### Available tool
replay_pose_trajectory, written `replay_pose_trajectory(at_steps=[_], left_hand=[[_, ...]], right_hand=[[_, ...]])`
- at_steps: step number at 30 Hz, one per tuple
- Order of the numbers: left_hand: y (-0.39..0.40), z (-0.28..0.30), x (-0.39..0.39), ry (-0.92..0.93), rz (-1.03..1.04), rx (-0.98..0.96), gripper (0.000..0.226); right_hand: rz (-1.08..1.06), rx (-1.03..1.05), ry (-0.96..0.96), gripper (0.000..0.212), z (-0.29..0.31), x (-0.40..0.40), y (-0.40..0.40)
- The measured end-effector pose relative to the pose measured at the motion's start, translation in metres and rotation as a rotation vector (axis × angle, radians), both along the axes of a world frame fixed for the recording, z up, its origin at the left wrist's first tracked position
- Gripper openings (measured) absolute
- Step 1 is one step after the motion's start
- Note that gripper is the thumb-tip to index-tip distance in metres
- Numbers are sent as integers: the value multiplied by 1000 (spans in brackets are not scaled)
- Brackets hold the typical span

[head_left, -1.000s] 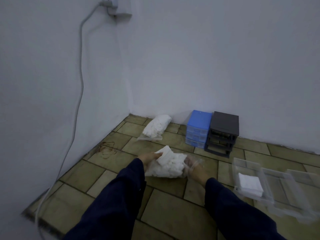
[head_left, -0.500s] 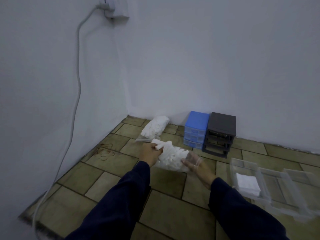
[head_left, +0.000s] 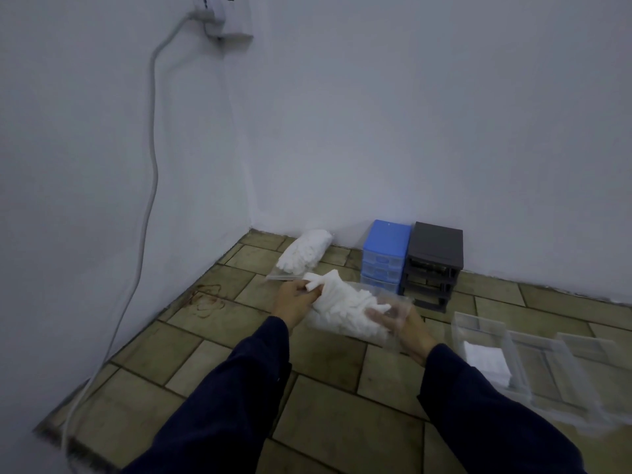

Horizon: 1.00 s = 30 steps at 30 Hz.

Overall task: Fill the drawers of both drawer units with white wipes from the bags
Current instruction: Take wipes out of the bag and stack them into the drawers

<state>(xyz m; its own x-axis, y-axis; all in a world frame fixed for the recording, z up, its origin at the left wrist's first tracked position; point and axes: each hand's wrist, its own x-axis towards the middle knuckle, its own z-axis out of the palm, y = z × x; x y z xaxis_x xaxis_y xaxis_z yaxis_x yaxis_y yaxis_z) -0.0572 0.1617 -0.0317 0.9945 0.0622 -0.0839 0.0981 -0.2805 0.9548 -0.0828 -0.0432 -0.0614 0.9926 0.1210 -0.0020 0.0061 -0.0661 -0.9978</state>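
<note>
A clear plastic bag of white wipes (head_left: 345, 307) hangs above the floor between both hands. My left hand (head_left: 295, 301) grips its upper left end, with white wipes bunched at the fingers. My right hand (head_left: 405, 325) holds the bag's clear right end. A second bag of wipes (head_left: 305, 253) lies near the wall corner. The blue drawer unit (head_left: 384, 256) and the black drawer unit (head_left: 432, 265) stand side by side against the wall; the black one's slots look empty. Clear drawers lie on the floor at right, the nearest one (head_left: 478, 328) holding white wipes (head_left: 487, 362).
A white cable (head_left: 150, 172) runs from a wall socket (head_left: 222, 15) down the left wall to the floor. Walls meet in a corner behind the bags. The tiled floor (head_left: 342, 422) has a reddish scribble mark (head_left: 205, 299) at left.
Both hands have lifted the bag a little and tilted it, left end higher. The camera has shifted, showing more of the wall socket.
</note>
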Motion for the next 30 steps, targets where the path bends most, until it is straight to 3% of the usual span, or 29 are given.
replay_pose_trajectory(at_steps=[9, 15, 19, 24, 30], left_hand=[[10, -10, 3, 176, -106, 47, 38], [7, -22, -3, 267, -38, 95, 60], [5, -21, -1, 243, -32, 134, 57], [2, -21, 2, 240, -26, 152, 55], [-2, -24, 4, 214, 11, 117, 50]], right_hand=[[-30, -64, 86, 23, -20, -3, -21], [-96, -128, 122, 15, -34, -4, -21], [-209, -134, 98, 3, -35, 3, -25], [-268, -59, 206, 10, -41, 11, -33], [-288, -39, 150, 14, -41, 8, -45]])
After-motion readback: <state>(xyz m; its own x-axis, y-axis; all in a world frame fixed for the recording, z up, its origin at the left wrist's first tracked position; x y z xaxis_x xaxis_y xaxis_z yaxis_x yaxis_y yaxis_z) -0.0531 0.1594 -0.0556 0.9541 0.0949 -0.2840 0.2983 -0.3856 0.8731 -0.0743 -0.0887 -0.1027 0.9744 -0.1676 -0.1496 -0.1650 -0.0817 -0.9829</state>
